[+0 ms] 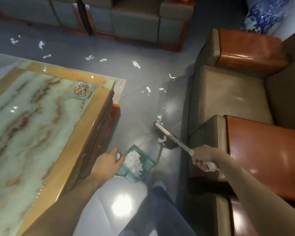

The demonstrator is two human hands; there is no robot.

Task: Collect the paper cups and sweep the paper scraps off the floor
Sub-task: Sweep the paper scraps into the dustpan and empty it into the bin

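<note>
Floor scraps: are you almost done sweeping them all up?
Not yet. Done: a pile of scraps already lies in the dustpan. In hand: the right hand grips the broom, whose head sits on scraps near the pan, while the left hand holds the pan's handle. Left: a trail of scraps runs across the floor toward the far sofa. No paper cups are visible.

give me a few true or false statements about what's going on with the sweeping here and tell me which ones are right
1. The right hand grips the broom handle. True.
2. The dustpan is empty. False: white paper scraps lie piled in it.
3. The left hand holds the dustpan's handle. True.
4. The floor beyond the broom is already swept. False: loose scraps lie scattered there.
5. The dustpan sits on the marble table. False: it is down at the floor beside the table.
</note>
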